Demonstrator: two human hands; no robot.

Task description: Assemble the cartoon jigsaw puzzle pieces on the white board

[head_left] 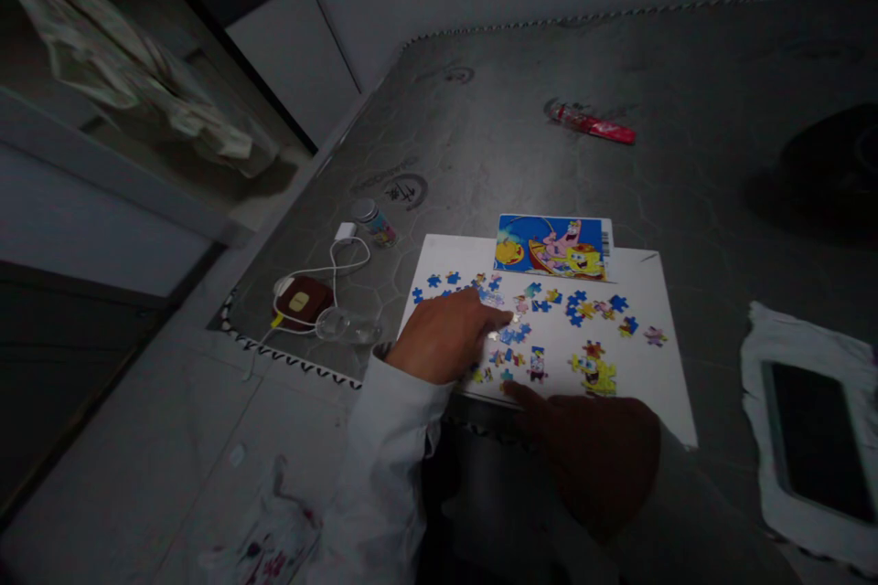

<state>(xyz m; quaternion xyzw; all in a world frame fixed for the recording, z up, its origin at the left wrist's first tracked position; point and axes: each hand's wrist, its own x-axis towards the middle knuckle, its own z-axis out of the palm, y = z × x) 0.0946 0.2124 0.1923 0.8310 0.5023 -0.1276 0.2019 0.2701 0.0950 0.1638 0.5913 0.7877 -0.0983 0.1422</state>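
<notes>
lidded canister [375, 222]: beyond the board's far left corner; colours inside or printed on it, cannot tell which.
clear jar [348, 326]: near the board's left edge; contents too dim to tell.
white board [662, 388]: bears scattered puzzle pieces [618, 303]; white surface runs from the joined yellow section [595, 375] to the right edge; picture card [552, 249] overlaps the far edge.
left hand [445, 329]: index finger outstretched at the middle pieces; cannot tell whether it grips any.
right hand [596, 448]: index finger at a piece by the near edge; grip too dark to tell.
</notes>
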